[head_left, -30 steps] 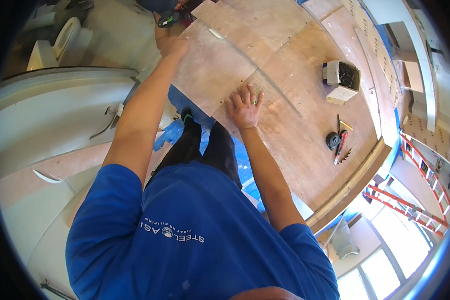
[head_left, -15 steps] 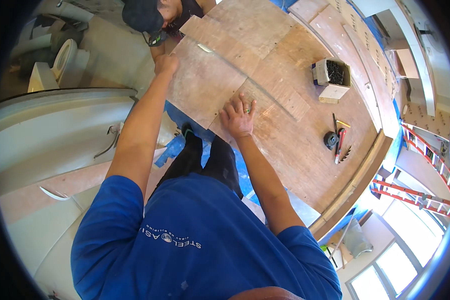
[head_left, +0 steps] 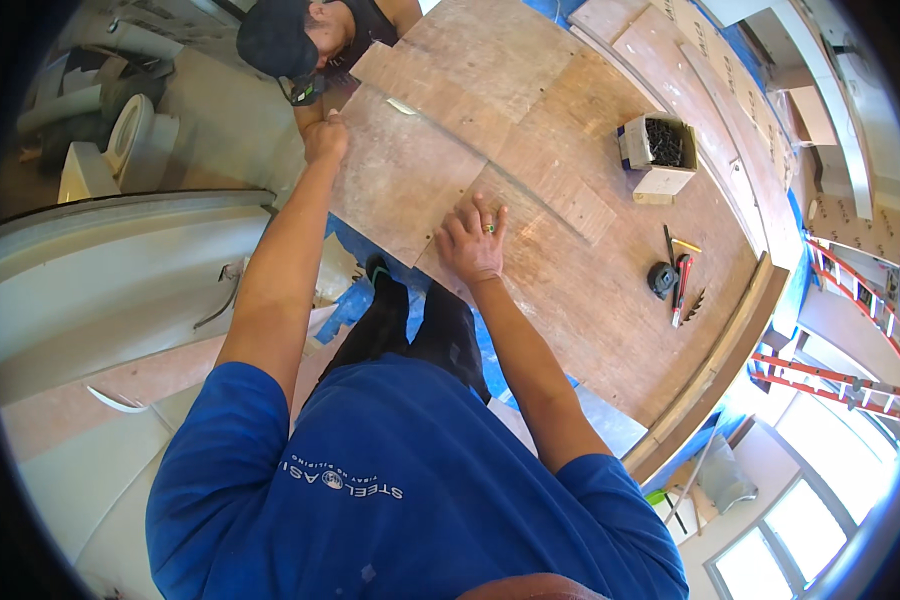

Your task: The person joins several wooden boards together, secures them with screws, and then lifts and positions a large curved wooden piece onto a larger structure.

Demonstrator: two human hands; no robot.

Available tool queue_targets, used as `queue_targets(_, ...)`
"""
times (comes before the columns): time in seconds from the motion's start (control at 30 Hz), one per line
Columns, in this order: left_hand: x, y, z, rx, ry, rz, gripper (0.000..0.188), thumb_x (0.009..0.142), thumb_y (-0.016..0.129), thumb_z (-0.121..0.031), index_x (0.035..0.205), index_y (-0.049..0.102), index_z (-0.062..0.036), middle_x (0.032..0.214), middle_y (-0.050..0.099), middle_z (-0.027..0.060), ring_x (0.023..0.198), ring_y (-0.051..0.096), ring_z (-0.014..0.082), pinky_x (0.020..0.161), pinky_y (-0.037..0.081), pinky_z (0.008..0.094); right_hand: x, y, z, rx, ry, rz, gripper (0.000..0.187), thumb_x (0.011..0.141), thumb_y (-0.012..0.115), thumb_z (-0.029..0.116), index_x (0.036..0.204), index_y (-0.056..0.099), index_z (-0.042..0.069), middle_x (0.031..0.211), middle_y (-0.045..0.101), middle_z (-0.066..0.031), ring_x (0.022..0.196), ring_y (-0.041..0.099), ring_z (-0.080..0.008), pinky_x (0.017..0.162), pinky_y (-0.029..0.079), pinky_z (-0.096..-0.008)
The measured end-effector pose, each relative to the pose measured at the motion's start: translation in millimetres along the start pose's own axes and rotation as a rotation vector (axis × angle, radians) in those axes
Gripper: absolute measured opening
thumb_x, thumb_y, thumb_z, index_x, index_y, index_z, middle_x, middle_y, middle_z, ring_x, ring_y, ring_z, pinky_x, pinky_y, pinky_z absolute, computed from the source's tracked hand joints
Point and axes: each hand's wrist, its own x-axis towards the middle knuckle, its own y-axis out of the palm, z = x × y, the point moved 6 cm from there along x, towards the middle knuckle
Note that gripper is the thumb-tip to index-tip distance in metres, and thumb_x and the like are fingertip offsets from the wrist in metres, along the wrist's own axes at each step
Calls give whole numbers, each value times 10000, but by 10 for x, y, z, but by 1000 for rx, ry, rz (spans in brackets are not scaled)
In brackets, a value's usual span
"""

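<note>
My left hand (head_left: 327,138) is closed on the left edge of a plywood sheet (head_left: 395,180); its fingertips are partly hidden. My right hand (head_left: 472,245) lies flat on the plywood near its front edge, fingers spread, with a ring on one finger. Just beyond it, a narrow plywood strip (head_left: 540,172) runs diagonally across the sheets. A small pale piece (head_left: 401,107) rests beside that strip. Close to my left hand, a co-worker in a dark cap (head_left: 278,40) bends over the far left edge, next to a black and green tool (head_left: 308,91) that is partly hidden.
An open box of dark screws (head_left: 665,143) stands at the right. Nearer lie a black tape measure (head_left: 661,280), a red utility knife (head_left: 681,290) and a yellow pencil (head_left: 686,245). A wooden rail (head_left: 715,375) borders the right side. Red ladders (head_left: 830,375) stand beyond.
</note>
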Motion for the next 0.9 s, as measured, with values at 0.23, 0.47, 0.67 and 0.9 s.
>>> queue_targets(0.23,-73,-41,-28,-11,-38,22,748,1053,301,-595,1228,708,8,1304,665,262,1263,603,430,1069,449,496,-14,12,-16,12,6,9,284,894,705,401,1058,735,171,1311,610,-69,1437,423,-333,1194,166,-697)
queue_targets(0.47,-59,-38,-7,-33,-6,12,817,1045,310,-625,1257,664,81,1316,642,304,1279,587,446,1080,444,495,-20,16,-19,16,8,-7,277,895,706,398,1053,735,172,1291,624,-55,1428,437,-322,1199,161,-695)
queue_targets(0.67,14,-36,106,-75,22,16,769,1050,317,-589,1262,669,60,1333,637,291,1291,579,442,1097,432,485,-18,32,-3,14,9,33,286,929,662,421,1072,726,182,1317,621,-47,1446,428,-301,1186,176,-712)
queue_targets(0.9,81,132,48,-88,111,-25,710,1038,463,-571,1189,693,83,1229,691,277,1161,661,379,970,495,470,-46,30,-28,-20,35,24,294,941,640,423,1090,719,182,1316,621,-54,1461,418,-289,1175,193,-721)
